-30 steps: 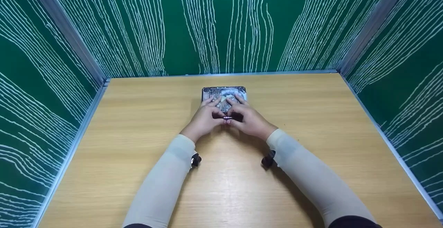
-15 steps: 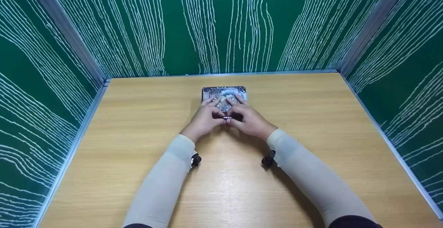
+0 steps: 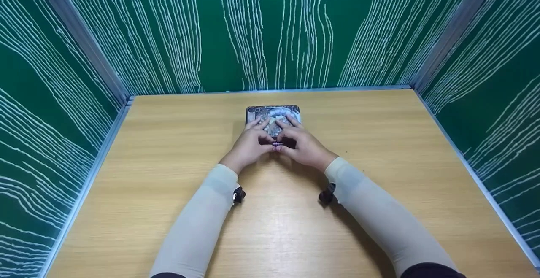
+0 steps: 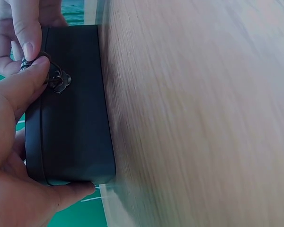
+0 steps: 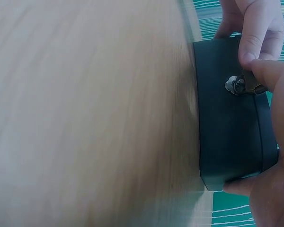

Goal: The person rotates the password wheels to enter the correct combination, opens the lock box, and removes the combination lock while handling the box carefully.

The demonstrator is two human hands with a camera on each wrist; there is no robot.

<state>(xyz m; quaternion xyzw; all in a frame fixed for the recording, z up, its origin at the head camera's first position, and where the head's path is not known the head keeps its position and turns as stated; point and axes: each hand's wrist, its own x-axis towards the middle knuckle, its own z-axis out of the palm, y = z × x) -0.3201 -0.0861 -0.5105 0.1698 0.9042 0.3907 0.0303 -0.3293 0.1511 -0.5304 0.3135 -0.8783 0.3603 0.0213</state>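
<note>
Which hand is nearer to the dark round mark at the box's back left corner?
Left. In the head view, the left hand is just below the mark; the right hand is farther right, across the box.

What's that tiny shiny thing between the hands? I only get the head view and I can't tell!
Observer: The right wrist view shows a dark metal piece, probably a small padlock.

Operator: Ooh! What's right next to it?

Observer: A silvery metal clasp, on the front of the box.

Operator: I only see the picture on top! What colour is that front?

Observer: Black, in both wrist views.
</note>
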